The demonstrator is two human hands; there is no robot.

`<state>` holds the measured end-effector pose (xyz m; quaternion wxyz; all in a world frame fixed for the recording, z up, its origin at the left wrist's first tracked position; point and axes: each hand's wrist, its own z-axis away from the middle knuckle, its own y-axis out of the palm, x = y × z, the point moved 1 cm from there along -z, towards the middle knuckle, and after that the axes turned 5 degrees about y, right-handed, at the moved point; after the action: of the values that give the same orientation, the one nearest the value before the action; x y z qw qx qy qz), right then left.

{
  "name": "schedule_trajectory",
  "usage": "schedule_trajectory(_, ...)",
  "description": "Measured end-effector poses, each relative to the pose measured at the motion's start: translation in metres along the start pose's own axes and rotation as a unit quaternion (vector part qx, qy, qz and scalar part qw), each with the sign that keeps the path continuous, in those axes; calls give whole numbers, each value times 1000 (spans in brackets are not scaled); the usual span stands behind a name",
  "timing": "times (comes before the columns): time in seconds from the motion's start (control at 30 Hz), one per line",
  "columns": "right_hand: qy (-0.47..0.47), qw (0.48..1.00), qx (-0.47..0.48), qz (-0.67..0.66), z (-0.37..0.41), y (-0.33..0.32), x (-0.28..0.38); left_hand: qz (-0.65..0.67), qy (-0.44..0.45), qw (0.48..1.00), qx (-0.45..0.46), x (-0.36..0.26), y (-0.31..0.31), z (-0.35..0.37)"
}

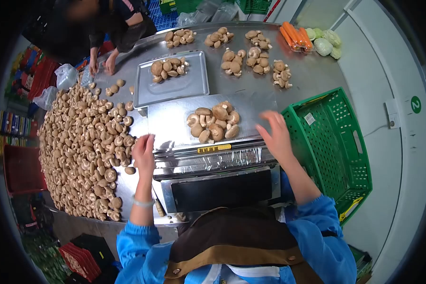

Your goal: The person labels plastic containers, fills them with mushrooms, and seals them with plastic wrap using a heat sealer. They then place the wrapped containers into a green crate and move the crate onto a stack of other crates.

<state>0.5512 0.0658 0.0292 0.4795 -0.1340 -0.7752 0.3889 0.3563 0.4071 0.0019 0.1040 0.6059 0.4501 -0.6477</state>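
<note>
A clear pack of brown mushrooms (213,124) rests on the metal top of the wrapping station, between my hands. My left hand (143,154) is just left of the station, beside the loose mushroom pile (83,151). Its fingers are bunched together and slightly blurred; I cannot tell what is in them. My right hand (275,135) hovers to the right of the pack, thumb and fingers apart and holding nothing. Below the pack, a bar with a yellow label (214,148) crosses the station above a strip of clear film (213,163).
A metal tray (149,97) behind the station bears another mushroom pack (168,69). More packs, carrots (296,37) and cabbages (324,45) line the back. A green crate (333,146) stands at right. Another person's hands (102,64) are at the far left.
</note>
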Motion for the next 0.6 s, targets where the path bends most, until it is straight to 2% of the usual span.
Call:
schedule_trajectory(0.03, 32, 998, 9, 52, 21, -10, -9, -100, 1, 995, 6, -10, -16, 17)
schedule_trajectory(0.07, 64, 992, 19, 103, 40, -13, -15, -140, -80, 987, 19, -17, -21, 34)
schedule_trajectory(0.1, 78, 986, 26, 144, 54, -9, -16, -253, -6, 967, 34, 13, -18, 51)
schedule_trajectory(0.13, 94, 977, 36, 186, 69, -2, -18, -299, 94, 949, 42, -8, -10, 64)
schedule_trajectory(0.17, 110, 967, 46, 227, 79, 8, -21, -286, 105, 951, 59, -5, 3, 75)
schedule_trajectory(0.23, 101, 982, 18, 158, 86, 39, -25, -293, 131, 946, 42, -6, 32, 88)
schedule_trajectory(0.27, 67, 991, 30, 109, 83, 47, -29, -255, 119, 957, 65, 1, 40, 86)
schedule_trajectory(0.3, 99, 991, 69, 52, 82, 44, -31, -216, 107, 967, 86, 4, 46, 82)
schedule_trajectory(0.33, 129, 986, 108, -6, 79, 37, -34, -142, 17, 981, 130, -3, 41, 73)
schedule_trajectory(0.37, 158, 974, 148, -64, 76, 28, -38, -105, -101, 964, 222, -9, 26, 62)
schedule_trajectory(0.4, 223, 914, 246, -234, 73, 8, -38, 39, -122, 952, 279, -14, 6, 51)
schedule_trajectory(0.43, 250, 871, 281, -316, 65, -15, -27, 182, -137, 916, 330, -21, -11, 40)
schedule_trajectory(0.5, 274, 785, 267, -487, 51, -40, -16, 286, -153, 880, 346, -65, -40, 15)
schedule_trajectory(0.57, 125, 708, 193, -668, 16, -55, 22, 456, -104, 807, 361, -97, -45, -14)
schedule_trajectory(0.6, 68, 642, 177, -743, -6, -48, 16, 510, -109, 813, 259, -110, -33, -25)
